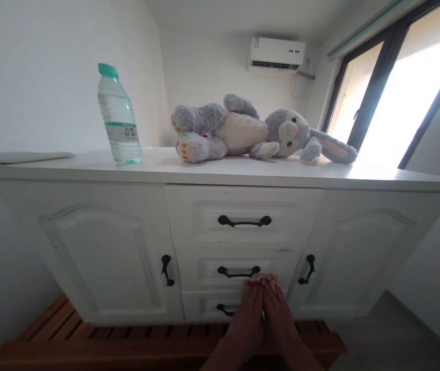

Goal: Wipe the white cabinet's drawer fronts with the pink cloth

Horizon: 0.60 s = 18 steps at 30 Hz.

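White cabinet [107, 247]: painted wood, two arched doors at left and right, three drawers stacked in the middle, all with black handles.
Left hand [245, 322]: comes up from the near bottom edge, forearm rising, palm turned toward the drawer fronts, flat and stretched out.
Right hand [282, 322]: just beside the left one and touching it along the inner edge, held in the same flat, stretched pose.
Fingers [256, 283]: straight and pressed together on both hands, clamped on nothing; the tips reach the strip between the middle and bottom drawers.
Bottom drawer [208, 306]: lowest of the three, its front partly hidden behind the hands; whether the palms touch it cannot be told.
Bottom handle [224, 309]: only its left end shows, just left of the left hand.
Middle handle [239, 271]: just above the fingertips, apart from them.
Top handle [244, 221]: well above the hands.
Desk top [243, 172]: white slab carrying the things.
Water bottle [118, 116]: upright at the left, green cap.
Plush rabbit [243, 131]: grey and cream, lying on its side, feet left, ears right.
Flat pale pad [24, 156]: far left on the top.
Slatted wooden platform [88, 342]: under the cabinet.
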Tool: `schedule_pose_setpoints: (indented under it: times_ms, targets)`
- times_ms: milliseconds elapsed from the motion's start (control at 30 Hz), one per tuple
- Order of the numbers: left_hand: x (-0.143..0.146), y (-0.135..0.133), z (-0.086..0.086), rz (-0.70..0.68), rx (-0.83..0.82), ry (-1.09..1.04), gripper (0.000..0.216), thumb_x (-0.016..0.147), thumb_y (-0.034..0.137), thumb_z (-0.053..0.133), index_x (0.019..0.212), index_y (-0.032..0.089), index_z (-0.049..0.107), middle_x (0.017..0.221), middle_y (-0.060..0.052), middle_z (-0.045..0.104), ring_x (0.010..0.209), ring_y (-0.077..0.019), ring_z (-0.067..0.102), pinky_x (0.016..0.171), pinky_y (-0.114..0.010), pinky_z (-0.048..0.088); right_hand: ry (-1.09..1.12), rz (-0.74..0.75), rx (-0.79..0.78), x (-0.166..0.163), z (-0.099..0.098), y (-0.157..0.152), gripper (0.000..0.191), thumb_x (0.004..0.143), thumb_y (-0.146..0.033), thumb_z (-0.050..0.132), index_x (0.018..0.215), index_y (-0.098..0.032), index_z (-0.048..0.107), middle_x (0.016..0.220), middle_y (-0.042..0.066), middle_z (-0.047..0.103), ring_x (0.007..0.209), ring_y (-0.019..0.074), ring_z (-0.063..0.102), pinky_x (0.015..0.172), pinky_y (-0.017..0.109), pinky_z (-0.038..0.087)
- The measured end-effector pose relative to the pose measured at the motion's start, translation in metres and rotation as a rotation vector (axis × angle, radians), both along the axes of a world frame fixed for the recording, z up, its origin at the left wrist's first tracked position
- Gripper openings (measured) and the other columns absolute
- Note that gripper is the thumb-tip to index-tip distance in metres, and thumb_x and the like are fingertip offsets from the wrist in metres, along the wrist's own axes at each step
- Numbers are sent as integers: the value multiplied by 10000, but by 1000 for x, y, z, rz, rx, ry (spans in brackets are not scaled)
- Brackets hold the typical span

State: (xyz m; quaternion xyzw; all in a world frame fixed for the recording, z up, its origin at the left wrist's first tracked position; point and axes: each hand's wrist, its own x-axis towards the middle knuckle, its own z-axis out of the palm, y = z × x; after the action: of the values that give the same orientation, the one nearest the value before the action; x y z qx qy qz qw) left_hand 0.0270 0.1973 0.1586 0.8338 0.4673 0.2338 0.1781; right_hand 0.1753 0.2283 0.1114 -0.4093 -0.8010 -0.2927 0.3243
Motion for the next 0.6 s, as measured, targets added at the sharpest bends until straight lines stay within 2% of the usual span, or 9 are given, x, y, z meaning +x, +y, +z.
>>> schedule_pose_setpoints:
  times_ms: [133,167,233,333,400,500,600]
  targets:
    - [-50,-8,-48,250,107,38,652,840,22,306,1490,-14,336,1591,-277,350,1498,-334,279,1207,-558,364,78,117,-28,-71,-13,6,475,869,-5,422,1295,-89,616,1284,143,685,1199,260,636,987,433,563]
    - [-66,-11,-56,327,166,29,648,850,17,296,1497,0,329,1577,-289,372,1489,-337,291,1188,-570,389,96,155,-23,-93,-12,8,450,882,-15,433,1280,-93,628,1259,133,700,1170,251,650,981,422,567]
    - [-95,-15,-61,428,301,-22,671,894,41,311,1554,69,194,1572,-296,391,1488,-318,306,1163,-565,427,112,207,-13,-134,-1,8,393,904,-48,475,1259,-72,641,1219,136,717,1141,248,658,973,400,572]
    - [-123,-19,-40,481,458,-110,751,928,82,378,1585,203,35,1606,-255,364,1506,-291,299,1155,-558,443,103,232,-28,-169,37,1,422,916,-97,534,1329,-24,584,1306,176,663,1232,278,596,1013,410,550]
    - [-127,-17,-16,484,506,-147,766,925,93,416,1585,231,52,1624,-233,342,1514,-292,299,1159,-561,440,105,215,-39,-171,71,-5,486,922,-108,535,1399,-19,516,1412,198,579,1315,313,523,1050,455,518]
    - [-113,-10,15,430,563,-143,766,894,68,438,1577,221,128,1581,-218,426,1484,-298,379,1128,-556,485,117,144,-41,-148,112,-7,421,911,-92,530,1327,-49,584,1333,189,625,1250,339,556,1024,483,519]
    - [-86,0,32,298,588,-86,734,834,69,486,1529,172,272,1454,-206,577,1390,-320,510,1088,-569,521,30,57,-166,-110,129,-5,317,866,-46,548,1155,-84,674,1148,158,700,1066,311,636,959,443,544]
